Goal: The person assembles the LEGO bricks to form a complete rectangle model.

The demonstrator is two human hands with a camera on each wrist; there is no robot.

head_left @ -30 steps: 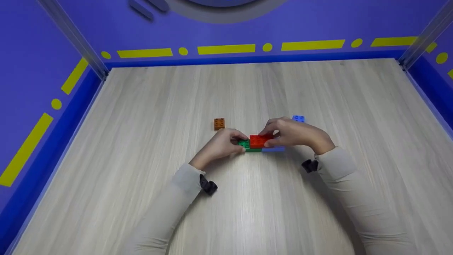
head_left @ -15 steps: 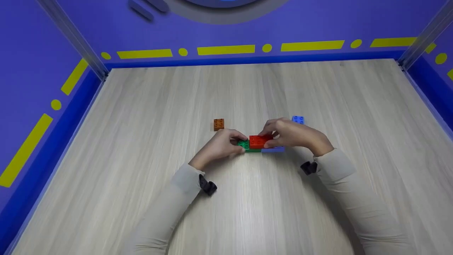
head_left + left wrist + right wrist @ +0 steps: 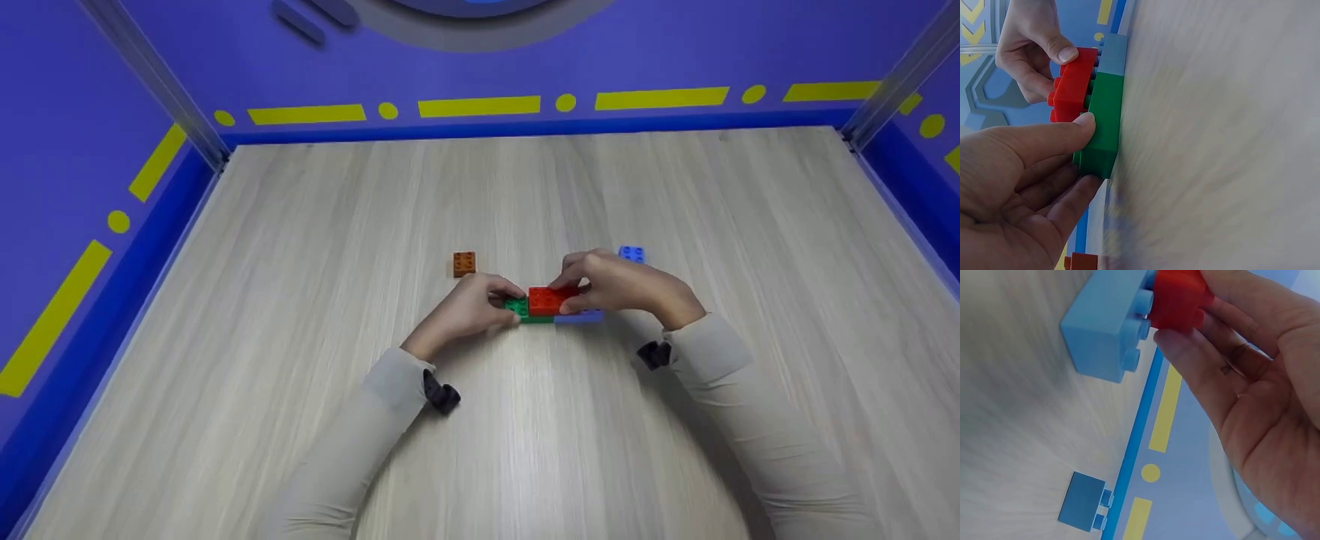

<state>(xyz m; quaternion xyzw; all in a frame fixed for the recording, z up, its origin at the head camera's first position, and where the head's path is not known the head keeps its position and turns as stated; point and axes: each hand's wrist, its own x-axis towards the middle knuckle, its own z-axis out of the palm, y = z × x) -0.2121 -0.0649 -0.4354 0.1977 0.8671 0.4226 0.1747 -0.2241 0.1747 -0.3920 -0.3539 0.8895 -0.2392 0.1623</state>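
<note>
My left hand (image 3: pixel 474 306) pinches the left end of a green brick (image 3: pixel 1105 121) between thumb and fingers. Against the green brick's right end stands a light blue brick (image 3: pixel 1100 332), both on the table. A red brick (image 3: pixel 543 301) spans the seam between them from above, and my right hand (image 3: pixel 626 281) holds it by its right part with thumb and fingers. In the left wrist view, studs show in a narrow gap under the red brick. My right fingers hide part of the red brick in the head view.
An orange-brown brick (image 3: pixel 464 264) lies behind my left hand. Behind my right hand sits a small blue brick (image 3: pixel 632 253), partly covered by that hand. Blue walls with yellow marks (image 3: pixel 480 105) bound the wood-grain table (image 3: pixel 495 450) at the back and sides.
Hardly anything differs. Both hands keep their hold on the green and red bricks, and the view has shifted only very slightly.
</note>
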